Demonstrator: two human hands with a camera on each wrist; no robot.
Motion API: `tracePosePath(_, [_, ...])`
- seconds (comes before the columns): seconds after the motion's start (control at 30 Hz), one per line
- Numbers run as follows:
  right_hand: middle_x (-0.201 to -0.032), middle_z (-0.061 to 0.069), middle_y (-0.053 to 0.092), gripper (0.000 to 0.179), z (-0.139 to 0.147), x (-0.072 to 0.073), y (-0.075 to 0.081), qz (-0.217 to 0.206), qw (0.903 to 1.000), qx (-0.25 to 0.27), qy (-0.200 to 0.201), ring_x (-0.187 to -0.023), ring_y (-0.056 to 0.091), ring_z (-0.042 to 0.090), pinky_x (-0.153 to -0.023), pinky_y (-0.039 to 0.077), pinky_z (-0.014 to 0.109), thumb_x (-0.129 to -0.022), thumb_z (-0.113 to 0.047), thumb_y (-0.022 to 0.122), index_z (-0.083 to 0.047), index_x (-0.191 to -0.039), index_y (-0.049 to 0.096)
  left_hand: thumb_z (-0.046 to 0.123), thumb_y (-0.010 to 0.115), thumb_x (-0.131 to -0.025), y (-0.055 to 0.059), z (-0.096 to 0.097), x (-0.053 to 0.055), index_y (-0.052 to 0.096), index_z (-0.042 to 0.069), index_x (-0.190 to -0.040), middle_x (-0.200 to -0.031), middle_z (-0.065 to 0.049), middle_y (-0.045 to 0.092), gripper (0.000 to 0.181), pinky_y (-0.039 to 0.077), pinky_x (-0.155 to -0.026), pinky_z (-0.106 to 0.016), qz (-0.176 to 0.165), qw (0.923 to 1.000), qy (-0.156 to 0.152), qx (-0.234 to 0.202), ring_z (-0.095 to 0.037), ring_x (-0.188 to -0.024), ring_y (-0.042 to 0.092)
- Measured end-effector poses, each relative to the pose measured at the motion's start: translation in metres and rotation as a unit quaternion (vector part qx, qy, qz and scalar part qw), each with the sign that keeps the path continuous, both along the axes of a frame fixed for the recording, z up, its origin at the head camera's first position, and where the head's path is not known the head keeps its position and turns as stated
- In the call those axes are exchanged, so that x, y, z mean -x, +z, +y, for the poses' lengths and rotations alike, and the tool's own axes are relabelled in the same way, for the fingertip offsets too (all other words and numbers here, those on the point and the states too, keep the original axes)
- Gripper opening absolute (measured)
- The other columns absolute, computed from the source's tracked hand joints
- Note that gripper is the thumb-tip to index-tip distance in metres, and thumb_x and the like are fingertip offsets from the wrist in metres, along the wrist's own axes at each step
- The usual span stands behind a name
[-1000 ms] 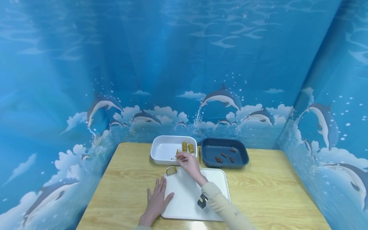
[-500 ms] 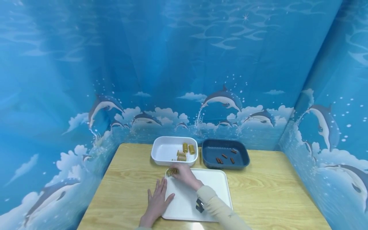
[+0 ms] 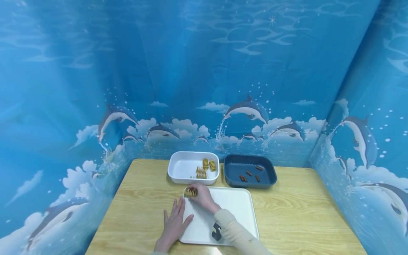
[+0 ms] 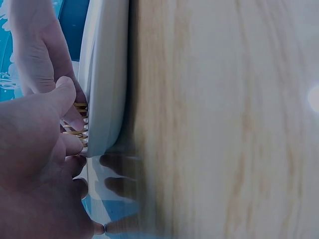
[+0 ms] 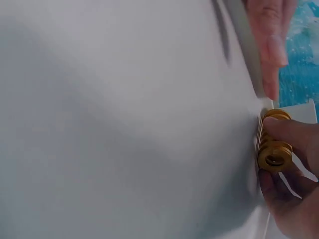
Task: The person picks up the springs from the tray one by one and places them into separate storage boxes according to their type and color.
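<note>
In the head view a yellow coil spring (image 3: 191, 192) lies in the far left corner of the white tray (image 3: 220, 216). My right hand (image 3: 203, 195) pinches this spring; in the right wrist view the thumb lies over the coils (image 5: 275, 155) and a finger is below them. Something dark shows inside the spring's near end, too unclear to name. My left hand (image 3: 173, 223) rests at the tray's left edge with straight, spread fingers, the thumb reaching over the rim. In the left wrist view, its fingers partly hide the spring.
Behind the tray stands a white bin (image 3: 181, 179) with several yellow springs (image 3: 205, 163). To its right is a dark blue bin (image 3: 234, 182) with several small brown cylinders (image 3: 249, 173). A patterned blue curtain (image 3: 204, 71) hangs behind the wooden table (image 3: 287, 212).
My right hand has moved from above the white bin down to the spring in the tray's corner and now pinches it. The left hand has stayed in place.
</note>
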State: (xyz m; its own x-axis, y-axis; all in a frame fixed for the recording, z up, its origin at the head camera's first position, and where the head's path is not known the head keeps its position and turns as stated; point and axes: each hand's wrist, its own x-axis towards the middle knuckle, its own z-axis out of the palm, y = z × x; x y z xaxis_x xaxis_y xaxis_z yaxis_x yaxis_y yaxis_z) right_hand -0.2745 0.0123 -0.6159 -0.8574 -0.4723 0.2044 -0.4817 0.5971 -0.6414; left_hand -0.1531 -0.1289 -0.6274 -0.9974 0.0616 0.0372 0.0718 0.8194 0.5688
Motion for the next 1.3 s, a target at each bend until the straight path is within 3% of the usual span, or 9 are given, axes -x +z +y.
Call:
tracePosePath(0.1, [-0.112,0.005,0.074,0.040,0.001,0.000,0.000,-0.020,0.9996,0.012,-0.015,-0.109,0.067,0.023,-0.099,0.053,0.040,-0.075,-0.003,0.086,-0.010,-0.112,0.074,0.046,0.057,-0.101,0.000,-0.001,0.001,0.035,-0.004,-0.154,-0.163,-0.021,0.030,0.077,0.003,-0.110,-0.082,-0.003,1.0000,0.000,0.001,-0.046,-0.151,0.020])
tracePosePath(0.3, [-0.109,0.001,0.073,0.041,0.004,0.002,0.004,-0.056,0.9967,0.058,-0.014,-0.100,0.066,0.016,-0.087,0.056,0.031,-0.078,-0.004,0.085,-0.011,-0.116,0.073,0.046,0.058,-0.100,0.000,-0.003,0.004,0.035,-0.004,-0.154,-0.163,-0.021,0.030,0.077,0.002,-0.111,-0.081,-0.009,0.9999,0.005,0.008,-0.046,-0.151,0.020])
tracePosePath(0.5, [-0.110,0.003,0.072,0.040,0.006,0.003,0.014,-0.048,0.9957,0.079,0.006,-0.099,0.065,0.016,-0.082,0.056,0.024,-0.080,-0.004,0.083,-0.010,-0.118,0.072,0.047,0.057,-0.101,-0.003,-0.005,0.004,0.034,-0.004,-0.154,-0.163,-0.021,0.029,0.077,0.002,-0.110,-0.082,-0.011,0.9999,0.002,0.001,-0.046,-0.151,0.019])
tracePosePath(0.7, [-0.115,0.004,0.071,0.039,0.006,0.005,0.028,-0.050,0.9948,0.089,0.002,-0.105,0.065,0.019,-0.085,0.057,0.028,-0.082,-0.004,0.082,-0.011,-0.119,0.071,0.047,0.057,-0.100,-0.003,-0.007,0.005,0.035,-0.005,-0.154,-0.163,-0.021,0.029,0.078,0.002,-0.110,-0.082,-0.009,0.9999,0.003,-0.003,-0.047,-0.151,0.019])
tracePosePath(0.83, [-0.114,0.003,0.071,0.040,0.006,0.013,0.036,-0.047,0.9948,0.091,-0.006,-0.102,0.065,0.017,-0.084,0.056,0.026,-0.083,-0.004,0.082,-0.012,-0.120,0.071,0.046,0.057,-0.100,-0.002,-0.006,0.005,0.034,-0.005,-0.154,-0.163,-0.022,0.030,0.078,0.002,-0.110,-0.082,-0.007,1.0000,0.003,-0.003,-0.047,-0.151,0.019])
tracePosePath(1.1, [-0.106,0.007,0.072,0.038,0.005,0.041,0.056,0.009,0.9961,0.085,-0.022,-0.092,0.067,0.020,-0.077,0.057,0.026,-0.083,-0.004,0.081,-0.008,-0.119,0.071,0.045,0.058,-0.100,-0.001,-0.004,0.005,0.033,-0.004,-0.155,-0.163,-0.021,0.029,0.077,0.001,-0.111,-0.081,-0.010,0.9999,0.004,-0.001,-0.046,-0.151,0.019])
tracePosePath(1.3, [-0.103,0.008,0.074,0.033,-0.002,0.060,0.062,0.033,0.9961,0.072,-0.040,-0.088,0.068,0.021,-0.076,0.057,0.028,-0.084,-0.006,0.081,-0.006,-0.116,0.072,0.045,0.058,-0.100,0.001,0.000,0.002,0.034,-0.004,-0.155,-0.163,-0.021,0.030,0.077,0.001,-0.111,-0.081,-0.003,1.0000,0.000,-0.005,-0.046,-0.151,0.020])
